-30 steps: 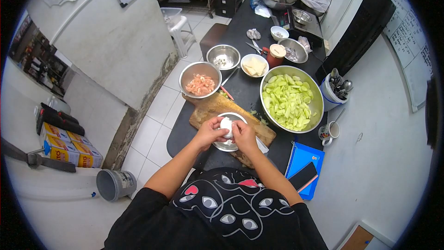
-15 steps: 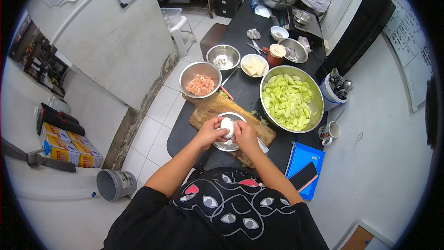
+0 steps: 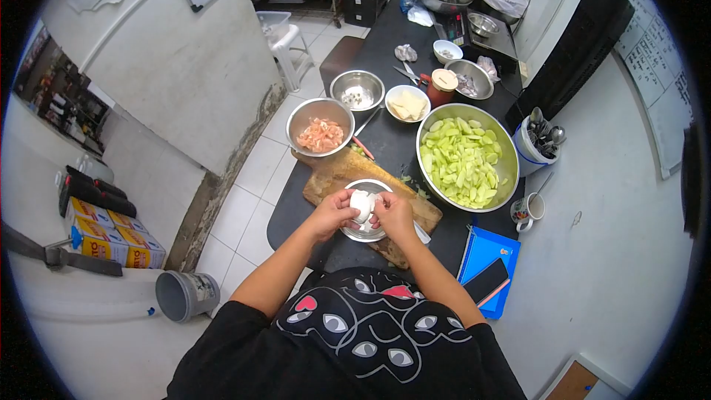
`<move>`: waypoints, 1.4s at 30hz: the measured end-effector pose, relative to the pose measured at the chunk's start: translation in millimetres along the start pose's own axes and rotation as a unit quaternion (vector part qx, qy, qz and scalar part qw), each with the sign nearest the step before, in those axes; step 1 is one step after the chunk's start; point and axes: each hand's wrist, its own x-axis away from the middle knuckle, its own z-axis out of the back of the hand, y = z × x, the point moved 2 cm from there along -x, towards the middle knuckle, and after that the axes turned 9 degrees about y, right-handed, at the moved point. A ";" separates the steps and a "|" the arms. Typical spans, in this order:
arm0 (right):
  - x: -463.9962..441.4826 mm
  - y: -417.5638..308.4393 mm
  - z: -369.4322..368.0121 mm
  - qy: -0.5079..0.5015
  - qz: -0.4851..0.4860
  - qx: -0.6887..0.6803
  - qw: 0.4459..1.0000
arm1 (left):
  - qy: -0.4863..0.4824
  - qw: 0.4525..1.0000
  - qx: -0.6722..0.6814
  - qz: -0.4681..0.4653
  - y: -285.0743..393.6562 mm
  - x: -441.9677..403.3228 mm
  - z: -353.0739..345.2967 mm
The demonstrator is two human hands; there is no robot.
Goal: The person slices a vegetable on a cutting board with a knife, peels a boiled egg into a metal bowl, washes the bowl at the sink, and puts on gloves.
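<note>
Your L hand & R hand pinch the white lump btwn fingertips, just above the steel bowl. Hold it low, grip light, so any bits land inside. Yellow boxes' lettering: can't read fully; R whiteboard notes too small.

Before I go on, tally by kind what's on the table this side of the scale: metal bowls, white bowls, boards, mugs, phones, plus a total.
Metal bowls: 5
White bowls: 2
Board: 1
Mug: 1
Phone: 1
Total: 10
</note>
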 end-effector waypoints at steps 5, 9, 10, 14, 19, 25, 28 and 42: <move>1.3 -4.3 0.4 0.028 0.006 0.006 1.000 | 0.054 0.999 0.005 -0.003 4.4 3.7 -8.1; 3.3 -6.6 -0.5 0.022 0.026 0.001 0.999 | 0.094 0.994 -0.053 -0.018 3.5 1.8 -9.6; 3.5 -6.6 -0.8 0.019 0.030 0.002 0.999 | 0.100 0.993 -0.066 -0.018 2.3 -0.1 -8.3; 2.8 -7.3 0.6 0.015 0.028 0.014 0.999 | 0.089 0.994 -0.064 -0.009 -1.0 -5.3 0.0; 1.8 -7.2 2.0 0.015 0.001 -0.053 0.998 | 0.063 0.996 0.062 -0.003 -1.7 -1.0 -0.9; -1.6 -0.8 11.3 0.033 -0.028 0.043 0.998 | 0.069 0.992 0.102 -0.027 -5.5 -1.6 9.0; 1.3 14.7 7.7 0.008 0.228 0.235 0.945 | 0.084 0.990 0.112 -0.015 -2.4 1.2 9.3; -2.1 10.9 -4.6 0.008 0.080 0.040 0.996 | 0.136 0.988 0.068 -0.011 1.2 2.2 -6.2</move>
